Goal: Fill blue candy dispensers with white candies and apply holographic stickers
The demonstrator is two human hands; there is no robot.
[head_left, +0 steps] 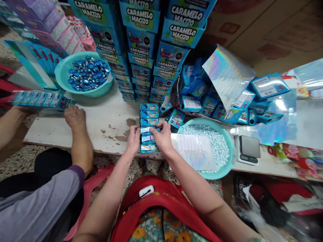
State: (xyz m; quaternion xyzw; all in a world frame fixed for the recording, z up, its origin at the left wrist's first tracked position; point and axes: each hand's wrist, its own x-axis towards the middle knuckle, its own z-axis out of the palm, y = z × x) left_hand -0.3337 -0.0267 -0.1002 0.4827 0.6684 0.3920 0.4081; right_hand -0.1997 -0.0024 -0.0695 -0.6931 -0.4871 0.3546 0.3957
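Observation:
A row of small blue candy boxes (149,114) runs away from me on the table. The far ones show round holes in their tops; silvery sticker strips (148,138) lie on the near ones. My left hand (133,140) is closed, its fingertips pressed to the left side of a box midway along the row. From the right, my right hand (163,137) grips that same box, thumb on its top by a strip; its other fingers are partly hidden. A silvery sticker sheet (194,151) lies beside my right wrist, partly over a turquoise basin (233,149) of white candies (222,144).
Tall stacks of blue display boxes (142,38) stand behind the row. Loose blue boxes (209,104) pile up at right, near a small scale (249,148). At left, a co-worker's hand (75,117) touches a wrapped pack (40,99), near a basin of blue caps (88,74).

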